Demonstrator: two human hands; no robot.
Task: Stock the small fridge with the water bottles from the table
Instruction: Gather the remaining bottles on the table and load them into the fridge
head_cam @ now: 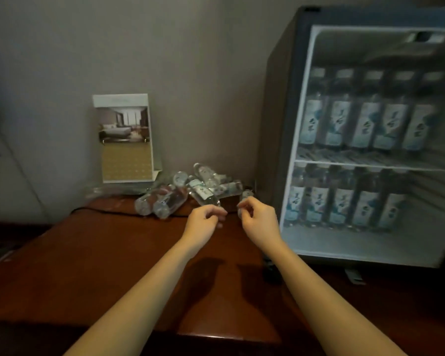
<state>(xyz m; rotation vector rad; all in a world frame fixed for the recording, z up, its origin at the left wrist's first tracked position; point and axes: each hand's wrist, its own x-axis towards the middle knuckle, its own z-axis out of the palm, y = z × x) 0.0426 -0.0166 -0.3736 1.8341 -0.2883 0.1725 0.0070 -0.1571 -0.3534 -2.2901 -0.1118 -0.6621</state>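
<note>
STATUS: BOTH HANDS AT THE BOTTLE PILE

Loose water bottles (190,191) lie on their sides in a heap at the far edge of the wooden table (100,253), against the wall, just left of the small fridge (280,98). The fridge stands on the right of the table; labelled bottles stand upright in a row on its upper shelf and another row on its lower shelf.

The left hand (204,220) is at the near end of the heap, fingers curled; whether it grasps a bottle cannot be told through the blur. The right hand (258,217) is just right of it, fingers curled beside one clear bottle (245,195); its grasp likewise cannot be told.

A brochure stand (125,137) stands left of the heap; a dark cable (108,210) runs along the table in front of it.
</note>
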